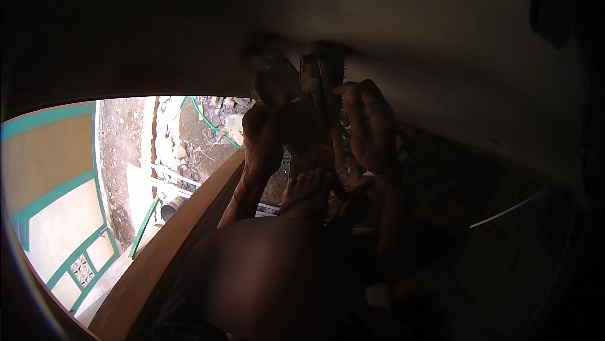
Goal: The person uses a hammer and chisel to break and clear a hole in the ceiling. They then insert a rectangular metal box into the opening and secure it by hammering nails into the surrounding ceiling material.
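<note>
Deep shadow covers my hands. My left hand (263,139) is closed around the lower part of a dark blocky object (275,79) whose kind I cannot make out. Just right of it, long narrow strips (331,82) stand upright against the pale surface above; small points stick out along their right edge. Beside that edge is my right hand (370,117), fingers bent, a fingertip at the strips. Whatever it may grip is lost in the dark. Below, between my forearms, my bare foot (305,190) rests near a dim, flat piece (305,133).
A large pale surface (441,38) hangs low overhead. At left, a wooden beam (164,246) runs diagonally; beyond it lie bright rubble ground (217,114), a green hose (211,125), a dark pipe end (170,208) and a green-trimmed wall (53,152).
</note>
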### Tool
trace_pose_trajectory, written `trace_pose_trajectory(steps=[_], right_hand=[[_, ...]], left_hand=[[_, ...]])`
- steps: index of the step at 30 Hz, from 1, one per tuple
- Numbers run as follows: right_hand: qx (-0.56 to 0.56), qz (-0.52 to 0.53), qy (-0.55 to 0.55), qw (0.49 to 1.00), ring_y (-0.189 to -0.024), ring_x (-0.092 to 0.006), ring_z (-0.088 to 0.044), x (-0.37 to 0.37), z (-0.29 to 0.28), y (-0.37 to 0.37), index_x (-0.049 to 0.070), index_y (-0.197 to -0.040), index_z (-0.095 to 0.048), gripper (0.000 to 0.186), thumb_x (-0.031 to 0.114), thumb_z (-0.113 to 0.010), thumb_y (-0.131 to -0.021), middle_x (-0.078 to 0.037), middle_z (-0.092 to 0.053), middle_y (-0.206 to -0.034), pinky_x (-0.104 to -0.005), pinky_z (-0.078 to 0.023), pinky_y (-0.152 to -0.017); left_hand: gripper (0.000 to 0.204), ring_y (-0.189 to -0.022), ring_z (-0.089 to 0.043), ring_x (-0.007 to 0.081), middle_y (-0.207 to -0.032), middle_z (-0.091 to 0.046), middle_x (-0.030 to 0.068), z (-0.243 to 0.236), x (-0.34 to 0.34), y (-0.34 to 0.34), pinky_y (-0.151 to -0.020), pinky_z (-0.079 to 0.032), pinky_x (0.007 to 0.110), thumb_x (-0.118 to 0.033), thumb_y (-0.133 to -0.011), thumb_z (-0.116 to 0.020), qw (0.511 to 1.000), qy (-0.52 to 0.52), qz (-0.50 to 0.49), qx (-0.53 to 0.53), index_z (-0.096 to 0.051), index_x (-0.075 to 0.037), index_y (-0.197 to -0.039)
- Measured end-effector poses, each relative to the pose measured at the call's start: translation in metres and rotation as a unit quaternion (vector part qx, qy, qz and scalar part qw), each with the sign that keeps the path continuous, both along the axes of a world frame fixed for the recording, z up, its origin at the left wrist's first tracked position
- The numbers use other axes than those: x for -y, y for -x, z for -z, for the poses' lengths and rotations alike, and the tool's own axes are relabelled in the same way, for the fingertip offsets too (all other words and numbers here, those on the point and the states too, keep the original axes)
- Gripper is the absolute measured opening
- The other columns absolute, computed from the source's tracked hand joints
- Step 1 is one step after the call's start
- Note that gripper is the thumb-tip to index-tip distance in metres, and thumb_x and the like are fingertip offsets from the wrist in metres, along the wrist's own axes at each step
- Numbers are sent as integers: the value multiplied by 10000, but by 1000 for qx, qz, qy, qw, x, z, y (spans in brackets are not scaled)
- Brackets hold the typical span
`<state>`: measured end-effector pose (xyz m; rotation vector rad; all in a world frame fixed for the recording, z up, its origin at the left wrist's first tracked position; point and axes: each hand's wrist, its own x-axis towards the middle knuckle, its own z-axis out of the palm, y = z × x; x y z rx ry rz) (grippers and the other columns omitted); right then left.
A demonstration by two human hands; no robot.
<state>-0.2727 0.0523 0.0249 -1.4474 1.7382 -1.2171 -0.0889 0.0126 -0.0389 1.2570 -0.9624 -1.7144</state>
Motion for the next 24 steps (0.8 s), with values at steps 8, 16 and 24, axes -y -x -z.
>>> trace_pose_trajectory(steps=[8, 16, 24], right_hand=[[11, -92, -7, 996, -945, -217, -642, 4, 57, -21, 25, -1133, -623, 238, 56, -598, -899, -136, -641, -1046, -329, -502, -822], [91, -139, -41, 985, -846, -134, -613, 3, 32, -17, 26, -1054, -650, 217, 169, -648, -891, -71, -630, -924, -272, -476, -729], [47, -140, -36, 988, -874, -120, -628, 6, 38, -20, 59, -1016, -689, 230, 209, -721, -844, -52, -679, -918, -282, -488, -777]], left_hand=[[229, -708, -596, 52, -794, -676, 22, -28, -12, 1, -612, -478, 233, -225, -926, -622, 996, -78, 12, -29, -666, -3, -959], [248, -711, -604, 59, -804, -688, 30, -35, -19, 3, -617, -490, 237, -231, -914, -636, 996, -33, 29, 79, -673, 6, -978], [242, -717, -588, 50, -780, -678, 29, -25, -28, 2, -601, -484, 238, -220, -918, -625, 999, 5, 40, 20, -671, 10, -977]])
